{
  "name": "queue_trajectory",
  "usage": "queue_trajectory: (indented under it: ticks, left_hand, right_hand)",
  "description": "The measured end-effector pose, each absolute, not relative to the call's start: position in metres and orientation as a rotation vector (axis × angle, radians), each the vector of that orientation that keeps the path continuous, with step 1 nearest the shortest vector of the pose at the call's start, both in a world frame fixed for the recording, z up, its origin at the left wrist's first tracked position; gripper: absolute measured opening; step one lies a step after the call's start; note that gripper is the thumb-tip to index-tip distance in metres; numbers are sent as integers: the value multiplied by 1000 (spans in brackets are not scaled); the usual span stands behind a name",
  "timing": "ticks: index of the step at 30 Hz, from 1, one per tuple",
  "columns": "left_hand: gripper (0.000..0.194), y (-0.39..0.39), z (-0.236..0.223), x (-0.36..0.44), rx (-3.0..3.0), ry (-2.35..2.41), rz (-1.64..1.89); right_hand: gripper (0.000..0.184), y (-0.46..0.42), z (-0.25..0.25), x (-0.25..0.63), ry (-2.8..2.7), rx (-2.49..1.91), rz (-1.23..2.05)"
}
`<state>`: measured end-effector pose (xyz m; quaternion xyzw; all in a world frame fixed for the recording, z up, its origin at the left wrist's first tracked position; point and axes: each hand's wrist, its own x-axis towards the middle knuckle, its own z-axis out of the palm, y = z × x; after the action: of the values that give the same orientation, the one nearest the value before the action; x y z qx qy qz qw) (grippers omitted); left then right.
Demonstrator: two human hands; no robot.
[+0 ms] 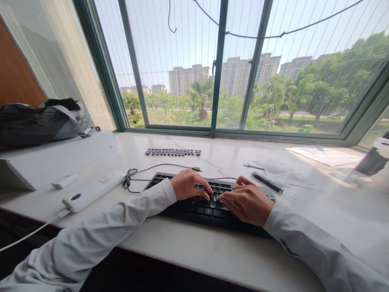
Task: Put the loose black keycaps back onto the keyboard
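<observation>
A black keyboard (194, 209) lies on the white marble sill (188, 247) in front of me. My left hand (190, 184) rests on its left-middle keys with fingers curled down, fingertips touching the keys. My right hand (247, 200) lies over the right-middle keys, fingers bent and pinched toward the left hand, possibly on a keycap; what is under the fingertips is hidden. The keyboard's black cable (142, 172) loops behind it. A row of loose dark keycaps (172, 152) sits farther back.
A white power bank (92, 190) with a white cable lies at left, beside a white box (57, 156) carrying a dark bag (36, 121). A black pen-like tool (267, 182), a small blue-tipped tool (253, 166) and papers (323, 154) lie at right. Windows rise behind.
</observation>
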<state>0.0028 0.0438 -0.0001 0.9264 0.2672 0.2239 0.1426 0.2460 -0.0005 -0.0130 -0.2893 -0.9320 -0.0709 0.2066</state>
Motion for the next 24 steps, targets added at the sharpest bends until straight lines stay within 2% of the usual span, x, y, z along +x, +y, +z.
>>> queue_trajectory:
  ticks: [10, 24]
  left_hand:
    - [18, 42, -3, 3, 2747, 738, 633]
    - [17, 44, -9, 9, 2440, 786, 646]
  right_hand:
    - [27, -2, -11, 246, -2612, -801, -197]
    - [31, -3, -12, 244, -2660, -792, -205]
